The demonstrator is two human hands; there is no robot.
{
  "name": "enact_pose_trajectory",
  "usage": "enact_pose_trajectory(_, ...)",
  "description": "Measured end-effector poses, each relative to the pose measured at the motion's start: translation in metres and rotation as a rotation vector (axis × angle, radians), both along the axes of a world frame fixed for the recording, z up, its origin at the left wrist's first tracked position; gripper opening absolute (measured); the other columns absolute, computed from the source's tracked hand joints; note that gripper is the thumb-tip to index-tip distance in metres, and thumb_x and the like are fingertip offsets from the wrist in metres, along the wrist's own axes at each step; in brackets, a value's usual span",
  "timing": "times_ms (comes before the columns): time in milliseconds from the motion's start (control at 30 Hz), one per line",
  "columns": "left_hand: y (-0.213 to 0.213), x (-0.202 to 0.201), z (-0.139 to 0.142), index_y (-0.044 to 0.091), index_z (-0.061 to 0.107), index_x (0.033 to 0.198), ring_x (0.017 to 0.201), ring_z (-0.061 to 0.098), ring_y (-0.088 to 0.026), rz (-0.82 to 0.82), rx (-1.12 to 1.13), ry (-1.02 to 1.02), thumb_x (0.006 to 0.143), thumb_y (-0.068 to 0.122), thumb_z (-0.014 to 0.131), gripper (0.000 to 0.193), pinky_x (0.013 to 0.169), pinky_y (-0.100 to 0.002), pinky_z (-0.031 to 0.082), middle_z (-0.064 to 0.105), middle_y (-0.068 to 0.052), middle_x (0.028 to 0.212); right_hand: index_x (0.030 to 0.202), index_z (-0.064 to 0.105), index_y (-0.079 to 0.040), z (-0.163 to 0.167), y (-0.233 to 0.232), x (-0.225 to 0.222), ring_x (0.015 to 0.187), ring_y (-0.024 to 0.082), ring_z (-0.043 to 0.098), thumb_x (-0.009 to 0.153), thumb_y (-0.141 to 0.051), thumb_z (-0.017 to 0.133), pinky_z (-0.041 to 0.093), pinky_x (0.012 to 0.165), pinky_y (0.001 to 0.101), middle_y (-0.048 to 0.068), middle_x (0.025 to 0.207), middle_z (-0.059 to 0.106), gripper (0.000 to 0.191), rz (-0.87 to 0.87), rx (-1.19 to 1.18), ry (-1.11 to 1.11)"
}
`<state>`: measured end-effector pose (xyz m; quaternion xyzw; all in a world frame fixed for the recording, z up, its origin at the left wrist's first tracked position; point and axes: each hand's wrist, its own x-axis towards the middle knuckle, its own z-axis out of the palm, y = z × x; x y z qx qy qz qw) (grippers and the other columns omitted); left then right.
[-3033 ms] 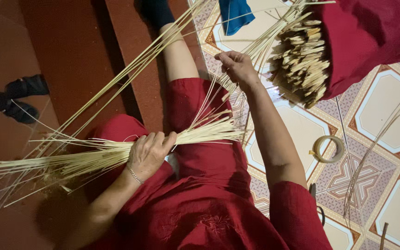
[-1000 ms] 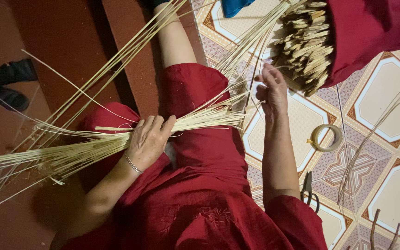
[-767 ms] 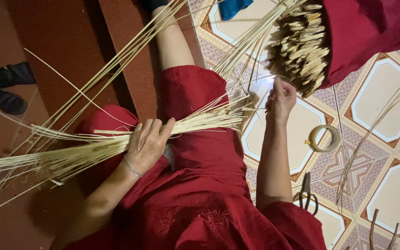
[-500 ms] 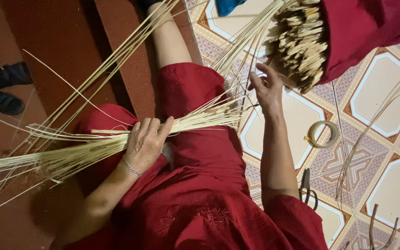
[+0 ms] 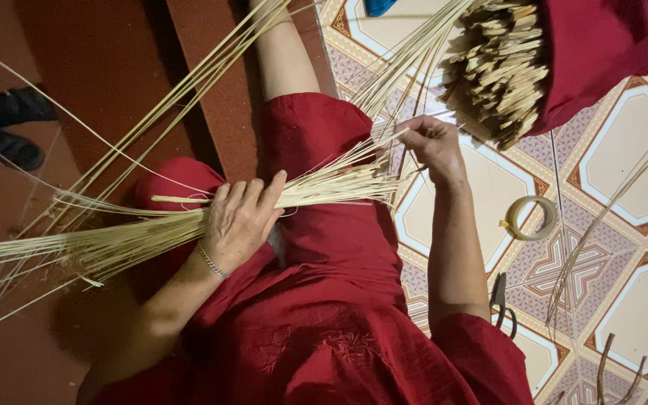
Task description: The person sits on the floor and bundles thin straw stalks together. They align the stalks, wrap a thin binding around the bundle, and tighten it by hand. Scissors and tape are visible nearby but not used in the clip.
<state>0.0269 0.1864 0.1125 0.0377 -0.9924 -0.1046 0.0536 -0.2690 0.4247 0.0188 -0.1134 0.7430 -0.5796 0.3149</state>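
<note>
Patterned tiled floor (image 5: 624, 157). Red cloth bundle (image 5: 601, 52), holding cut pale sticks (image 5: 500, 64). Pale thin strips (image 5: 114, 240), fanned across lap; left hand (image 5: 241, 221) fingers clasped over them. Right hand (image 5: 433, 139) fingers pinching single strands. Tape roll (image 5: 530, 217).

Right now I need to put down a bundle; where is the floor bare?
Bare tile lies between the tape roll and the scissors, and on the pale tile beyond. Crowded: the lap under the thin strips and beside the cut bundle.
</note>
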Motion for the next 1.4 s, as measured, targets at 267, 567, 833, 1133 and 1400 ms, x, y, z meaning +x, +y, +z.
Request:
enact_pose_trajectory(267,0.002,0.003,-0.016,0.006,0.059,0.133,0.078,0.063,-0.026,0.018,-0.037,-0.103,0.086,0.016,0.071,0.049,0.070,-0.042,0.050,0.061,-0.009,0.085,0.108,0.077,-0.007,-0.006,0.004,0.021,0.069,0.005,0.057,0.090,-0.007,0.075,0.047,0.061,0.0231,-0.001,0.082,0.069,0.018,0.081,0.045,0.002)
enact_pose_trajectory(567,0.003,0.008,-0.021,0.008,0.062,0.122,0.076,0.065,-0.027,0.012,-0.047,-0.043,0.083,0.007,0.067,0.040,0.065,-0.043,0.050,0.058,-0.009,0.080,0.112,0.073,-0.002,-0.020,0.061,0.008,0.045,0.004,0.035,0.102,-0.028,0.068,0.024,0.039,0.0229,-0.004,0.060,0.051,0.029,-0.114,0.071,-0.226)
enact_pose_trajectory(833,0.009,0.014,-0.017,0.009,0.067,0.126,0.077,0.063,-0.024,0.019,-0.053,0.021,0.089,0.007,0.065,0.037,0.065,-0.040,0.048,0.057,-0.007,0.081,0.110,0.075,-0.007,-0.012,0.011,0.003,0.043,0.004,0.039,0.099,-0.022,0.069,0.027,0.038,0.0220,-0.002,0.066,0.060,0.020,-0.194,-0.122,-0.318)
enact_pose_trajectory(1133,0.004,0.013,-0.017,0.011,0.064,0.133,0.080,0.063,-0.026,0.047,-0.067,0.001,0.085,0.017,0.072,0.049,0.070,-0.042,0.049,0.057,-0.008,0.083,0.100,0.072,-0.005,0.001,0.011,0.010,0.045,0.001,0.040,0.094,-0.010,0.072,0.028,0.040,0.0188,0.007,0.081,0.074,0.008,-0.228,-0.345,-0.243)
enact_pose_trajectory(1400,0.003,0.012,-0.017,0.009,0.064,0.136,0.078,0.064,-0.026,0.054,-0.055,0.009,0.086,0.018,0.073,0.052,0.068,-0.041,0.049,0.058,-0.008,0.081,0.094,0.070,-0.001,0.007,0.014,0.017,0.051,0.003,0.043,0.097,-0.004,0.074,0.030,0.044,0.0202,0.009,0.084,0.072,0.006,-0.168,-0.331,-0.081)
